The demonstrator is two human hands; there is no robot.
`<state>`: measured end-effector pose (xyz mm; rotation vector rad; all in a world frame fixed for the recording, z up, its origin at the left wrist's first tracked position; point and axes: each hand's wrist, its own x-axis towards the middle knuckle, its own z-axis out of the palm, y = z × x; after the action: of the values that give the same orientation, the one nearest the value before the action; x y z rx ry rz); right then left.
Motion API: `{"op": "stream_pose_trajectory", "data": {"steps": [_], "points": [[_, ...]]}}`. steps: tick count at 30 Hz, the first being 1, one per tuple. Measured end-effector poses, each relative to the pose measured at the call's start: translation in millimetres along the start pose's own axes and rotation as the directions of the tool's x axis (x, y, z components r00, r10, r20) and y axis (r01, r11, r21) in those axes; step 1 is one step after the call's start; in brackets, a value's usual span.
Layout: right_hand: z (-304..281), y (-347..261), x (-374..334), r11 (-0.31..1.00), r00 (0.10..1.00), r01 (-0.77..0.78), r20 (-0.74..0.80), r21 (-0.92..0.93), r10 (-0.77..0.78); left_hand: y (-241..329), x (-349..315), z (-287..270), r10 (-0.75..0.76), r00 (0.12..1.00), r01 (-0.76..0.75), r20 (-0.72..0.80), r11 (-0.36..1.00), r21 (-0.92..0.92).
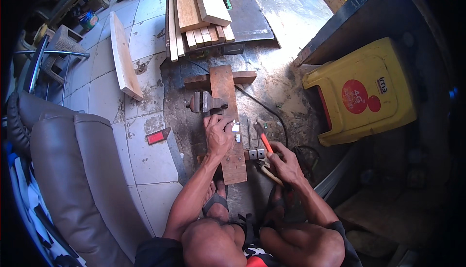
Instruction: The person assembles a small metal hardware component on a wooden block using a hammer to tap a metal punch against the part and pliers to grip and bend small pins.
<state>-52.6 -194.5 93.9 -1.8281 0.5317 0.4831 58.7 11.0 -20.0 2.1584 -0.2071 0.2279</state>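
A narrow wooden plank (223,85) lies lengthwise before me, with a small metal vise (208,103) at its left edge. My left hand (219,133) is closed just below the vise jaws, its fingers bent round something that they hide. Small white-metal pieces (237,138) lie on the plank beside its fingers. To the right of the plank, my right hand (286,164) grips a hammer (264,141) by its orange handle. The dark hammer head points up and away, apart from the plank. Pliers (268,173) with pale handles rest on the floor below that hand.
Cut wooden boards (191,7) are stacked on a dark low table (255,24) ahead. A yellow plastic stool (364,97) lies on its side at right. At left are a brown padded seat (63,170), a leaning board (121,58) and a red-and-black block (158,136). A black cable (267,106) crosses the floor.
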Motion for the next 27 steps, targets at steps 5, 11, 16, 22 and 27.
{"op": "stream_pose_trajectory", "data": {"steps": [5,11,16,22,27], "points": [[9.3,-5.5,25.4,0.915,0.947,0.284,-0.063,-0.287,-0.314,-4.6,2.6,1.9,-0.008,0.999,0.009,0.031,1.000,-0.026],[20.5,-32.8,33.8,0.835,0.897,0.404,-0.019,-0.373,-0.442,-9.9,5.1,0.9,-0.009,0.999,0.011,0.032,0.998,-0.057],[10.2,-37.7,47.1,0.782,0.916,0.394,0.143,-0.482,-0.374,-11.0,6.4,0.6,-0.020,0.999,0.022,0.034,0.998,-0.063],[5.8,-39.4,47.9,0.773,0.920,0.381,0.124,-0.508,-0.372,-8.1,7.6,0.9,-0.008,0.999,0.010,0.034,0.998,-0.060],[9.6,-57.0,45.7,0.806,0.919,0.376,0.072,-0.456,-0.388,-13.3,5.8,-2.6,-0.032,0.999,0.034,0.034,0.998,-0.059]]}}
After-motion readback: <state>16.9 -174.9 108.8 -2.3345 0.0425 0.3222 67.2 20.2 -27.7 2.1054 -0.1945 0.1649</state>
